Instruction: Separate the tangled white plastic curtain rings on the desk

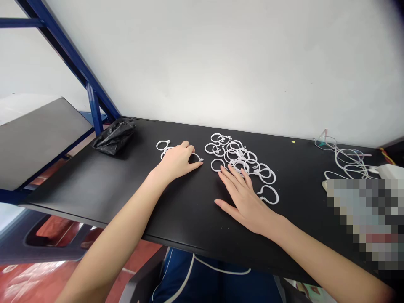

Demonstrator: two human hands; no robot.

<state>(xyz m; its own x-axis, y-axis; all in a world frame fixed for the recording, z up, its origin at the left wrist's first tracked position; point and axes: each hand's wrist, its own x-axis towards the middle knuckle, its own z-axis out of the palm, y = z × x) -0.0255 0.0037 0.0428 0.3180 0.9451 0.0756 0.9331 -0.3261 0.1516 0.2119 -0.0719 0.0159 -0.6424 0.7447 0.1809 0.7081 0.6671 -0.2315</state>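
A loose pile of thin white plastic curtain rings [240, 152], each with a small eyelet, lies on the black table [195, 219]. My right hand [243, 198] rests palm down at the pile's near edge, fingers stretched out and fingertips touching or just over the nearest rings. To the left, my left hand [178, 159] covers a smaller group of the same rings [168, 142]. Its fingers are bent and their tips partly hidden, while the thumb reaches out separately beside one ring's eyelet. Nothing appears lifted off the table.
A crumpled black plastic bag [115, 136] sits at the table's back left, near a blue metal frame [94, 105]. Tangled white cables [350, 162] lie at the right, beside a blurred-out object [369, 219]. A white wall [214, 75] stands behind.
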